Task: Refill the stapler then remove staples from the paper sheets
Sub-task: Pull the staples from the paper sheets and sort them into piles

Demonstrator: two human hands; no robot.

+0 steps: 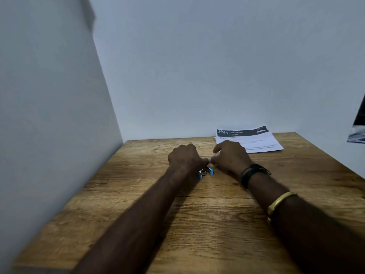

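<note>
A small blue stapler (206,172) lies on the wooden table (207,214) in the middle, mostly hidden under my hands. My left hand (184,157) is closed over its left side. My right hand (230,157) meets it from the right, fingers pinched at the stapler's top; what they pinch is too small to see. The paper sheets (254,142), printed with a dark header, lie at the table's far right edge, just behind my right hand.
White walls close the table on the left and at the back. A dark object (358,127) hangs at the far right beyond the table's edge. Bare wood stretches toward me between my forearms.
</note>
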